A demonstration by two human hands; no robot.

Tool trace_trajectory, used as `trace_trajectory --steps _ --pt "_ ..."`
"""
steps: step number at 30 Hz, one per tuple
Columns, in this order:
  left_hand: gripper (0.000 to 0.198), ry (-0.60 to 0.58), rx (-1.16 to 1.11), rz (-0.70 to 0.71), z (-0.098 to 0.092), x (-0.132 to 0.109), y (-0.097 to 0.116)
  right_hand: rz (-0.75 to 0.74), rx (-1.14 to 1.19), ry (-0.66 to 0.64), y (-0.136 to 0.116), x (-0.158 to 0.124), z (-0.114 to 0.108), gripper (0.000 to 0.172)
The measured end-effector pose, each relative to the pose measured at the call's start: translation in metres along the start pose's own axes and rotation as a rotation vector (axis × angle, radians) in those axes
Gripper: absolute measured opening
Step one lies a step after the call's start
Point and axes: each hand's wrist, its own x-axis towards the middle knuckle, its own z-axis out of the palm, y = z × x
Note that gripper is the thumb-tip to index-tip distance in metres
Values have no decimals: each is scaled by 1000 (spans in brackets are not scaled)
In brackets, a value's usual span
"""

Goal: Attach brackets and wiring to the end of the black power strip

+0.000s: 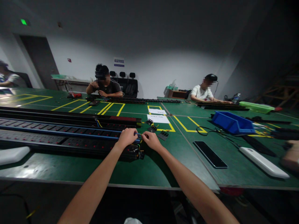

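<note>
Long black power strips [77,144] with rows of sockets and red dots lie side by side to the left. Blue strips [93,136] run along one of them towards its right end. My left hand [127,137] rests over that end, its fingers closed around a blue strip. Just to the right, my right hand [151,140] is closed in a pinch at the tip of the blue piece; what lies between its fingers is too small to make out. Loose wires [135,148] stick out of the nearest strip's end. Small black end pieces [163,134] with yellow bits lie beyond my right hand.
Right of my hands lie a dark phone [210,154], a white power bank [263,162] with a black cable and a blue bin [232,123]. Paper sheets [158,119] lie ahead on the green table [163,174]. Co-workers sit across; another person's blurred hand [291,155] is at the right edge.
</note>
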Motion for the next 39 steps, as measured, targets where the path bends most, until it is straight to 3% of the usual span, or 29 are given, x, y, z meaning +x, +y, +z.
trace_trajectory --steps 39 --pt "22 9 6 18 0 0 -1 5 -1 -5 -2 -1 -2 24"
